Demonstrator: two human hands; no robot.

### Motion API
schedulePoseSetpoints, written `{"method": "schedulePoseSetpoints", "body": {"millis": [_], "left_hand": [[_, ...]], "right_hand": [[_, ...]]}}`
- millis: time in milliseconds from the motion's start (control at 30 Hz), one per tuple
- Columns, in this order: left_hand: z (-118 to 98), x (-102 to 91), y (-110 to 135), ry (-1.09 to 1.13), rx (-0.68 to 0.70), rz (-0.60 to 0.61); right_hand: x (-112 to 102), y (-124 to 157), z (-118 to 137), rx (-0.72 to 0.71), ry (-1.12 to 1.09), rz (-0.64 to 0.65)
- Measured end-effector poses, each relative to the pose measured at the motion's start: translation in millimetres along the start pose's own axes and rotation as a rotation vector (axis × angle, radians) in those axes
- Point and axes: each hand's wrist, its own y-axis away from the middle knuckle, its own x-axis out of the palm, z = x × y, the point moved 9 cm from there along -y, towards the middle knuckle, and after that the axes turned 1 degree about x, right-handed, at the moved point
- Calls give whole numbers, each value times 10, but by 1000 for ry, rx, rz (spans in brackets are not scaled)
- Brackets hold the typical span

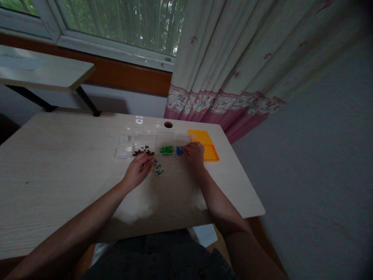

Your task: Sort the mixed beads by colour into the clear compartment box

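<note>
Your right hand (194, 153) curls its fingers into the blue pieces (179, 151) in the clear tray (125, 151), left hand (139, 166) bunches fingers beside the yellow-blue build (158, 170) on the table (58, 175); pinch unclear, careless drag could scatter pieces across compartments.

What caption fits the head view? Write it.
Left hand beside a yellow-blue piece, right hand at blue pieces in a clear tray.

Home room, floral curtain (233, 66), window (122, 23), wooden desk (64, 171)
</note>
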Motion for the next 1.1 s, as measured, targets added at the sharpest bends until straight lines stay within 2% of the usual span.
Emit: {"method": "schedulePoseSetpoints", "body": {"millis": [300,567,733,900,1100], "left_hand": [[17,-2,5,3,15,-11],[32,-20,-15,-32,25,-15],[-16,24,-14,-140,83,53],[-53,148,20,-231,118,178],[-88,231,53,-226,203,285]], "right_hand": [[54,13,-5,32,42,38],[-56,-11,21,29,-1,-59],[-73,2,80,-17,-51,-106],[-66,8,153,-33,-78,-81],[-83,9,195,-48,-71,-89]]}}
